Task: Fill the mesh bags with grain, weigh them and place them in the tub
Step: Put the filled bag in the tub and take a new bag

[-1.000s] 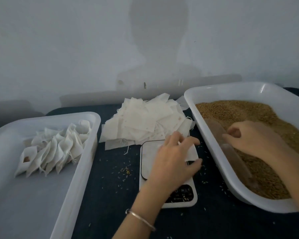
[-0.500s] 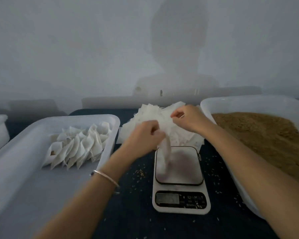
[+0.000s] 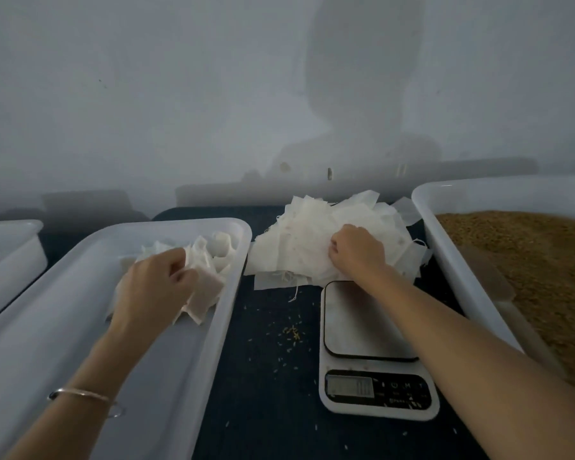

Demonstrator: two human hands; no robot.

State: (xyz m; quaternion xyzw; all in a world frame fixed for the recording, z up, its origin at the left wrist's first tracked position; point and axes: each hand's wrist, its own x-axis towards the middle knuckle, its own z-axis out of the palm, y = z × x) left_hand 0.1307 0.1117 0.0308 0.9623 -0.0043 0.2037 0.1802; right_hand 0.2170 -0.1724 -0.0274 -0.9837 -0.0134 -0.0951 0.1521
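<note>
Your left hand (image 3: 153, 287) is inside the white tub (image 3: 80, 327) at the left of the frame, fingers curled around a filled mesh bag (image 3: 206, 290) that sits at the near end of the row of filled bags (image 3: 210, 257) in the tub's upper part. The bag in your grip looks tan through the mesh and touches the tub floor at its lower corner. A thin metal bangle (image 3: 83, 395) circles your left wrist in the lower left.

Your right hand (image 3: 356, 250) lies on the pile of empty mesh bags (image 3: 306, 247) in the upper middle of the frame, fingers bent down into the sheets and pinching at them; you cannot tell from here whether 1 bag or more is caught between the fingertips. Loose threads trail from the pile's lower edge.

Below that pile, under your right forearm, stands the kitchen scale (image 3: 372, 346), its platform bare and its display too blurred to read. Spilled grains (image 3: 291, 332) dot the dark tabletop (image 3: 266, 393) between the tub and the scale.

At the right edge, a second white tub (image 3: 445, 234) holds the brown grain (image 3: 538, 260), with a translucent scoop (image 3: 492, 277) lying on it beside the tub's left wall. The corner of a 3rd container (image 3: 10, 254) shows at the far left.
</note>
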